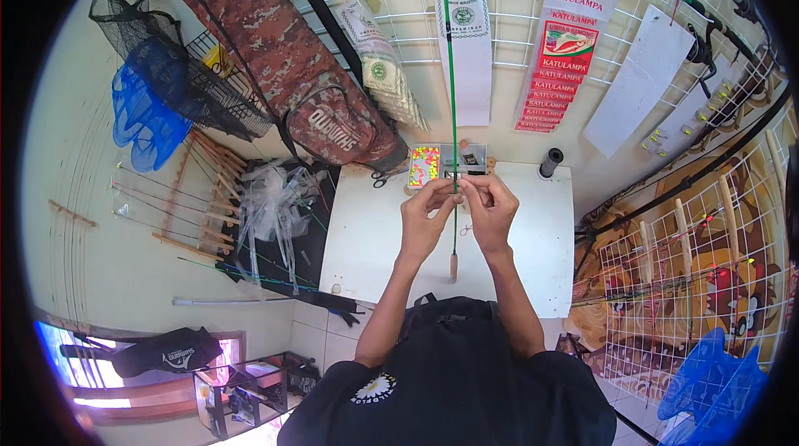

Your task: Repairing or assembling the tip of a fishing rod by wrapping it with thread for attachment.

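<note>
A thin green fishing rod (451,71) runs from the top edge of the view down over the table to its pale handle (454,268). My left hand (427,215) closes its fingertips at the rod from the left. From the right, my right hand (492,211) pinches at the same stretch, its fingertips almost meeting the left ones. Any small part between the fingertips is too small to make out. Below the hands, a little loop of thread or wire (467,230) lies near the rod.
The white table (366,230) bears a box of bright small beads or floats (424,166), scissors (379,180) and a black cylinder (551,163). Behind, packets (566,55) hang on a wire grid. A camouflage rod bag (291,71) leans at left; blue nets (148,121) hang there.
</note>
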Available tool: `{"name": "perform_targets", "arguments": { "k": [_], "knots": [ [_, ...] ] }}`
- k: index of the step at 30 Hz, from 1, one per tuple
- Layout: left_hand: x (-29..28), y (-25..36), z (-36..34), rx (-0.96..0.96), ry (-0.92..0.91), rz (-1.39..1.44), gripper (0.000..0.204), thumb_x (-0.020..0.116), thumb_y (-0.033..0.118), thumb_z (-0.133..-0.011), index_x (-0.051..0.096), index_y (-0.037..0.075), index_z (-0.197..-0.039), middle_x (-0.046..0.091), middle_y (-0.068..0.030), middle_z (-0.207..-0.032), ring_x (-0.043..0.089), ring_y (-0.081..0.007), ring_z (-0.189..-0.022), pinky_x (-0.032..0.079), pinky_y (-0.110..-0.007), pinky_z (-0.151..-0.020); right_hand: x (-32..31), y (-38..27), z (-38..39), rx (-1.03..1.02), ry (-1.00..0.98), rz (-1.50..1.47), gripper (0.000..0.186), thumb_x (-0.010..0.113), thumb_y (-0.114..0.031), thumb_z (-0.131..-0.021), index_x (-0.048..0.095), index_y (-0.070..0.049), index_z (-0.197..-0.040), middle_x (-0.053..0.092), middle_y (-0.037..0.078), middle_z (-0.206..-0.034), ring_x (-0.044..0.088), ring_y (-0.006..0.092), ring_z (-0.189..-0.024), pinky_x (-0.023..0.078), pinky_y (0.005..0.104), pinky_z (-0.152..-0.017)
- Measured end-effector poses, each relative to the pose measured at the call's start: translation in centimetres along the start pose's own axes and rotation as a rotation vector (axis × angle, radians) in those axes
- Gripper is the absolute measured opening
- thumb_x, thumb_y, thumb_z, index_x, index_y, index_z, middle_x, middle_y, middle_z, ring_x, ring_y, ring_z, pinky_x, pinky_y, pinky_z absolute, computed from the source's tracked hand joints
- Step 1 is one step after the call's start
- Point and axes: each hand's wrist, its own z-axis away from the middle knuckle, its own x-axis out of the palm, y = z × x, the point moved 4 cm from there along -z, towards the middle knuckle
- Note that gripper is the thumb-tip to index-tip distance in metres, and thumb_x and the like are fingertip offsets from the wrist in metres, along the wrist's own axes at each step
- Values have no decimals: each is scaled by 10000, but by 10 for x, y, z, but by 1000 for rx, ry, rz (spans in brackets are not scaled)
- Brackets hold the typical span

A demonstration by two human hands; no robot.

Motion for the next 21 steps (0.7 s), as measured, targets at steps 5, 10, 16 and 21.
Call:
{"name": "perform_targets", "arguments": {
  "k": [5,10,16,21],
  "knots": [
    [1,4,1,-7,2,-35,270,630,-52,-874,591,-49,-1141,689,-129,-1008,687,-183,-924,549,-291,-828,5,15,2,123,38,-240,144,682,30,-854,696,44,-997,518,-29,-703,425,6,-581,472,192,-544],
    [2,2,2,-13,3,-44,274,633,-53,-870,596,-49,-1141,694,-130,-1007,692,-192,-930,552,-297,-830,10,10,1,340,31,-446,152,677,-46,-887,702,23,-1019,528,-71,-648,422,4,-563,420,151,-554],
    [3,3,2,24,8,-71,245,646,2,-883,613,-18,-1125,717,-121,-962,705,-187,-893,552,-306,-799,4,18,1,496,-65,-497,229,725,-185,-860,704,-25,-1021,544,-70,-621,379,-9,-520,235,183,-455],
    [5,4,2,33,0,-70,249,654,5,-877,622,-10,-1123,720,-118,-956,709,-183,-881,556,-308,-789,4,12,-2,420,-7,-475,140,707,-122,-868,686,-3,-940,514,-77,-610,376,-12,-514,283,170,-471]
  ]
}}
